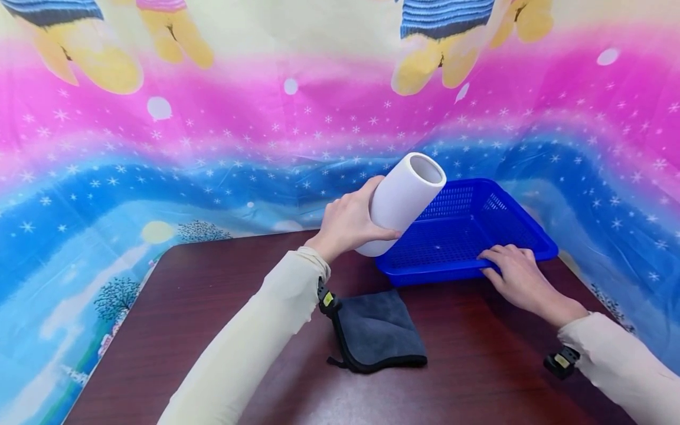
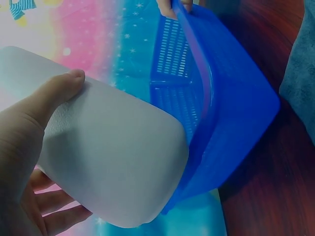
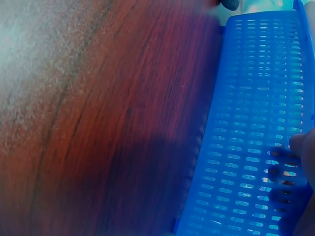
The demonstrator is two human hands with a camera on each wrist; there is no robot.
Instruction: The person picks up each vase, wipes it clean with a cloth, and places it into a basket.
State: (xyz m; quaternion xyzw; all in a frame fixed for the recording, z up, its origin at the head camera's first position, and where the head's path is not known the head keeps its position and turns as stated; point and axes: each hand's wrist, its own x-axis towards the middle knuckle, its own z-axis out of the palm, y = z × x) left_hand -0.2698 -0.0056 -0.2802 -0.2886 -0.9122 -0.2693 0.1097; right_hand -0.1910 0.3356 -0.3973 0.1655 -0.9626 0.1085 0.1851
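Note:
My left hand (image 1: 347, 223) grips a smooth white vase (image 1: 402, 203) round its side, thumb on the near face. The vase is tilted, its open mouth up and to the right, its rounded base down to the left. It is held over the left end of a blue plastic basket (image 1: 441, 275). In the left wrist view the vase's base (image 2: 142, 167) overlaps the basket's end wall (image 2: 241, 103). My right hand (image 1: 517, 278) pinches the basket's near rim, fingers over the edge and thumb outside. In the right wrist view its thumb (image 3: 306, 147) lies by the slotted wall (image 3: 241, 128).
On the dark wood table (image 1: 212, 313) lies a folded dark grey cloth (image 1: 379, 330) with black edging, in front of the basket. A patterned cloth backdrop (image 1: 255, 130) hangs behind the table and along both its sides.

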